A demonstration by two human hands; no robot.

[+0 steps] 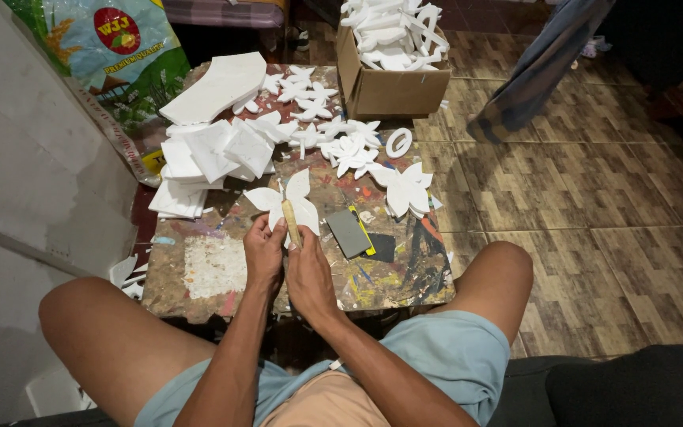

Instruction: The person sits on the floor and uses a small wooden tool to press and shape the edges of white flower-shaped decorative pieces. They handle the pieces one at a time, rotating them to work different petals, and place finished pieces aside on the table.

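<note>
The left hand (pixel 264 251) and the right hand (pixel 306 273) meet over the near edge of a low, paint-smeared wooden surface (pixel 207 273), both closed around one thing — a white, butterfly-shaped foam cutout (pixel 290 202) whose wings fan out just beyond the fingertips. The left hand pinches the cutout's lower part; the right hand grips a slim tan stick-like tool (pixel 291 225) laid along the cutout's middle, though what kind of tool it is cannot be told.

Just to the right of the hands lies a grey rectangular sanding block with a yellow edge (pixel 349 232), resting on a dark sheet. Beyond it, farther right, sits a second white foam butterfly shape (pixel 405 188). Ahead of the hands and to their left is a loose stack of white foam sheet offcuts (pixel 207 154); straight ahead, a scatter of small white foam flower shapes (pixel 333 138) — and past those, well apart, an open brown cardboard box full of white foam pieces (pixel 389 91) on the tiled floor (pixel 579 205).
</note>
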